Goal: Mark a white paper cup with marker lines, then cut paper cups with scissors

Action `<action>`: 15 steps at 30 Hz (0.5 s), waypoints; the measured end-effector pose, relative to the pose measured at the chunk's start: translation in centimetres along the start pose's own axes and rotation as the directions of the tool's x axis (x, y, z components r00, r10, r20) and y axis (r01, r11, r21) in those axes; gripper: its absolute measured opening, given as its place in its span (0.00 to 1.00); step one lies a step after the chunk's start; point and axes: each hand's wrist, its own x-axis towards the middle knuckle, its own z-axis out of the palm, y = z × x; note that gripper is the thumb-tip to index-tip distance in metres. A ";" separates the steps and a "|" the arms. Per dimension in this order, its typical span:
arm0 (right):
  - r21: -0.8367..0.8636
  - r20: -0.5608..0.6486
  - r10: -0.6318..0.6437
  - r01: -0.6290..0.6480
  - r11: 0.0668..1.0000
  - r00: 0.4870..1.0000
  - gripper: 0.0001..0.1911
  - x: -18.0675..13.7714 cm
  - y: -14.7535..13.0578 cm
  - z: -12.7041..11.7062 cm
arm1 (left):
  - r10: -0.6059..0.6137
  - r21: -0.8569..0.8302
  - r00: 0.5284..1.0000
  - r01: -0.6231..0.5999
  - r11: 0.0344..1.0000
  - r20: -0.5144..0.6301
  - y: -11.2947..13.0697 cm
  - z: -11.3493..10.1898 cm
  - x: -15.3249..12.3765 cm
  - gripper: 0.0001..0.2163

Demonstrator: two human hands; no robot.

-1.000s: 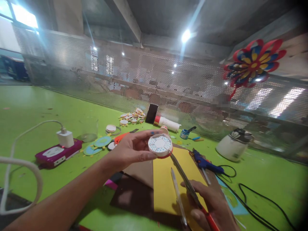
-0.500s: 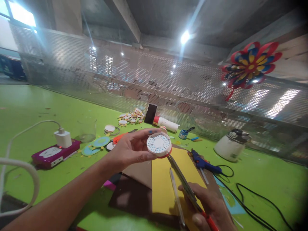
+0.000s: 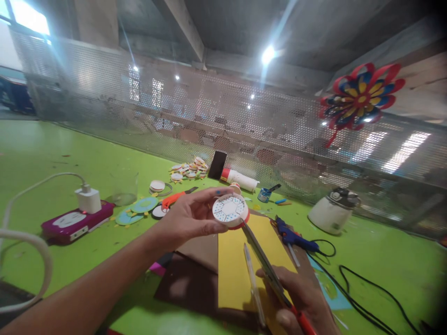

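A single camera, worn on the person's head, looks forward and slightly down from the near edge of the green table (image 3: 52,153) across to the perforated metal screen (image 3: 195,111) along its far edge. It is tilted high enough to take in the ceiling lamp (image 3: 268,54) and the paper flower (image 3: 361,95) at upper right. It sits close over the work: the left hand (image 3: 190,216) with its dotted paper disc (image 3: 230,209) fills the frame's centre, the forearm entering from the lower left corner, while the right hand (image 3: 300,298) and scissors (image 3: 265,265) are cut off by the bottom edge.
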 end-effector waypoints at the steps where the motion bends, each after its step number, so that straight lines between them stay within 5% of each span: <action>1: -0.004 0.004 0.000 0.000 1.000 1.000 0.27 0.1 -0.1 -0.1 | -0.009 -0.004 1.000 0.009 1.000 -0.001 0.0 0.0 0.0 0.25; 9: 0.001 0.008 -0.024 0.024 1.000 1.000 0.24 0.3 -0.4 -0.2 | -0.017 0.038 1.000 0.018 0.999 -0.015 0.1 0.0 -0.2 0.24; 15: -0.125 -0.019 -0.042 0.039 0.991 0.999 0.12 0.5 -0.5 0.3 | -0.048 0.056 0.998 0.050 0.997 -0.034 0.4 0.4 -0.3 0.25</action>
